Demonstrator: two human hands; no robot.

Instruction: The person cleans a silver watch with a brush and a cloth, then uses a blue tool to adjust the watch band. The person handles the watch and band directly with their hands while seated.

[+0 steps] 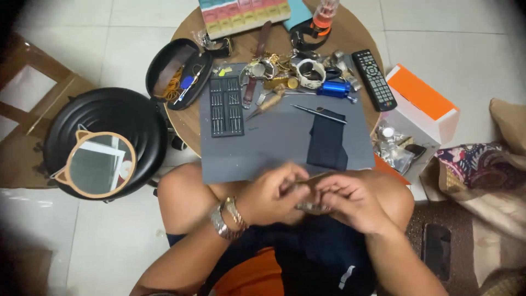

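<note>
- The left hand (pixel 274 193) and right hand (pixel 350 200) meet at lower centre of the frame, fingers curled shut around a small metallic watch part (pixel 311 206), blurred and mostly hidden between them.
- A metal wristwatch (pixel 226 222) sits on the left wrist.
- Above the hands lies a grey work mat (pixel 274 148) on a round wooden table (pixel 186 123).
- On the mat: a black screwdriver set (pixel 226 107) at left, a dark cloth (pixel 327 143) at right, a blue tool (pixel 333 89) near the top.
- A black remote (pixel 373 79) lies at upper right.
- A cat-eared mirror (pixel 99 164) rests on a black stool (pixel 104 112) at left.

1 head-worn view, looking steeply down, hands close below — round table (pixel 350 38) just beyond
</note>
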